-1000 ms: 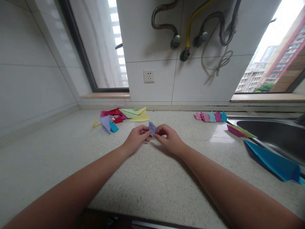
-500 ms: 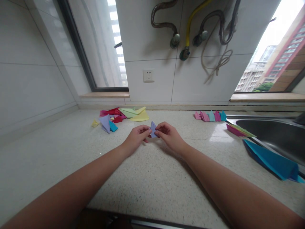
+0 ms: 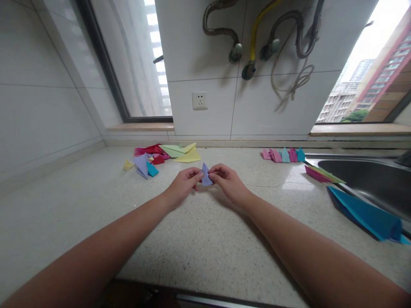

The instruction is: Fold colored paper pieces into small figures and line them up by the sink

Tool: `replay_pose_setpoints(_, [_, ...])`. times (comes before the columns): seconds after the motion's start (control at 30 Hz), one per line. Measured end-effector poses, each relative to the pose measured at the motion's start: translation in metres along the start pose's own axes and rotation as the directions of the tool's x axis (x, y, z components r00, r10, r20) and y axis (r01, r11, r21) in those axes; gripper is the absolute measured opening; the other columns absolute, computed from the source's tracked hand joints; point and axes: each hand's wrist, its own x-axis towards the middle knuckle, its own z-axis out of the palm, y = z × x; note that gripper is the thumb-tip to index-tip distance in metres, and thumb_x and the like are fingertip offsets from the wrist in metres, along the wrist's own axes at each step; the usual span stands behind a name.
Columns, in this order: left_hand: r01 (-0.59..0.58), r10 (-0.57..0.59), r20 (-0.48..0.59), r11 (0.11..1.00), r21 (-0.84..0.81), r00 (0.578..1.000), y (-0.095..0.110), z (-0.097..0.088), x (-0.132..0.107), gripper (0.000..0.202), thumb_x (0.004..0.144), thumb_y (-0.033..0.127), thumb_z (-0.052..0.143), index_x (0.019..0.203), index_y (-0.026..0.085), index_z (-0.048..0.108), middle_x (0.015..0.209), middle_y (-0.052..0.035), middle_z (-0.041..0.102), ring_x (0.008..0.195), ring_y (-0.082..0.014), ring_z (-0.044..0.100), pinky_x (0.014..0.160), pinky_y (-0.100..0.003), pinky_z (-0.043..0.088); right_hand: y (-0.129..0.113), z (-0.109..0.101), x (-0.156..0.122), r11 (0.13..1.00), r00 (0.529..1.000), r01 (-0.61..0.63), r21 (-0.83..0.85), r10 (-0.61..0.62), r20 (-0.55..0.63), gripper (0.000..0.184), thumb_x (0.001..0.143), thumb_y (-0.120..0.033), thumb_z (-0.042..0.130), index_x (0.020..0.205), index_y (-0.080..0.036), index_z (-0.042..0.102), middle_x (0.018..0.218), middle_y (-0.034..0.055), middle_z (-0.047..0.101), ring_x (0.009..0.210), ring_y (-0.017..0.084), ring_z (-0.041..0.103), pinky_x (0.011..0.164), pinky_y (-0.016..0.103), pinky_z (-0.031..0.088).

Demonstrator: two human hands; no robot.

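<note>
Between my two hands a small folded piece of lavender paper (image 3: 206,176) stands with its pointed tip upward, just over the speckled countertop (image 3: 199,239). My left hand (image 3: 183,183) pinches its left edge between thumb and fingers. On the other side my right hand (image 3: 228,182) grips the right edge with thumb and forefinger. The fingers hide part of the paper's sides.
Back left lies a pile of folded papers, with a yellow paper plane (image 3: 188,154) and a lavender folded piece (image 3: 141,164). Small folded papers (image 3: 284,155) line up back right. A blue paper plane (image 3: 366,211) lies beside the sink (image 3: 379,184).
The lavender paper has turned slightly between my fingers, and more of its lower front shows. My left fingers have shifted a little; both hands stay in nearly the same place.
</note>
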Motion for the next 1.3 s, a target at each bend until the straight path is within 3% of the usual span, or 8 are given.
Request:
replay_pose_setpoints(0.1, [0.001,-0.001,-0.006,1.0,0.007,1.0,-0.001,0.0,0.0,0.027,0.083,0.041,0.066,0.095,0.017,0.069,0.09,-0.0054,0.065,0.076,-0.0144,0.057,0.058,-0.023,0.044,0.002,-0.001,0.0,1.0,1.0,0.012,-0.017,-0.012,-0.012,0.022,0.077,-0.031,0.072,0.092,-0.02,0.06,0.073,-0.0015,0.066,0.07,0.013,0.062,0.07,0.028,0.048])
replay_pose_setpoints(0.23, [-0.045,0.047,-0.033,0.997,0.06,0.998,0.0,0.0,0.0,0.028,0.082,0.04,0.068,0.099,0.018,0.068,0.092,-0.0047,0.065,0.078,-0.0154,0.057,0.059,-0.024,0.045,0.003,-0.003,-0.001,0.984,0.998,0.064,-0.169,-0.064,0.007,0.017,0.079,-0.03,0.069,0.09,-0.019,0.062,0.081,0.0018,0.068,0.076,0.015,0.063,0.074,0.03,0.049])
replay_pose_setpoints(0.4, [-0.054,0.073,-0.088,0.98,0.194,0.993,0.0,-0.001,0.001,0.027,0.082,0.043,0.067,0.088,0.017,0.072,0.083,-0.0046,0.066,0.073,-0.0148,0.056,0.063,-0.026,0.044,0.001,-0.003,-0.003,0.942,0.996,0.087,-0.324,-0.08,0.034,0.015,0.083,-0.031,0.064,0.092,-0.019,0.065,0.086,0.0042,0.069,0.08,0.017,0.063,0.076,0.032,0.049])
replay_pose_setpoints(0.6, [-0.03,0.052,-0.093,0.975,0.222,0.994,0.001,-0.001,0.001,0.028,0.082,0.043,0.066,0.084,0.017,0.072,0.078,-0.0037,0.065,0.068,-0.014,0.053,0.062,-0.027,0.042,-0.004,-0.003,-0.003,0.892,0.993,0.1,-0.44,-0.065,0.094,0.014,0.086,-0.029,0.058,0.083,-0.018,0.066,0.079,0.0025,0.067,0.075,0.016,0.059,0.073,0.03,0.045])
replay_pose_setpoints(0.9, [0.016,-0.013,-0.033,0.996,0.088,0.999,0.002,-0.005,0.002,0.026,0.077,0.041,0.072,0.078,0.015,0.072,0.071,-0.0023,0.064,0.063,-0.0115,0.049,0.061,-0.025,0.038,-0.015,-0.008,-0.003,0.893,0.98,0.158,-0.422,-0.089,0.181,0.011,0.084,-0.027,0.061,0.082,-0.018,0.067,0.078,0.0021,0.068,0.076,0.016,0.06,0.074,0.03,0.045])
replay_pose_setpoints(1.13, [0.001,0.004,-0.051,0.996,0.092,0.999,0.0,-0.006,0.003,0.026,0.079,0.042,0.071,0.082,0.016,0.072,0.077,-0.0031,0.065,0.067,-0.0127,0.053,0.061,-0.025,0.041,-0.005,-0.009,0.0,0.926,0.997,0.066,-0.371,-0.042,0.072,0.016,0.084,-0.033,0.063,0.087,-0.018,0.066,0.079,0.0029,0.067,0.073,0.015,0.06,0.067,0.029,0.048])
replay_pose_setpoints(1.3, [0.004,0.001,-0.104,0.999,0.054,0.995,-0.004,-0.007,0.004,0.027,0.079,0.041,0.071,0.088,0.016,0.071,0.072,-0.0025,0.065,0.059,-0.0109,0.054,0.054,-0.023,0.041,-0.002,-0.008,0.0,0.974,1.0,0.015,-0.226,-0.015,0.001,0.026,0.081,-0.036,0.067,0.1,-0.02,0.061,0.08,0.0009,0.063,0.068,0.014,0.06,0.058,0.027,0.051])
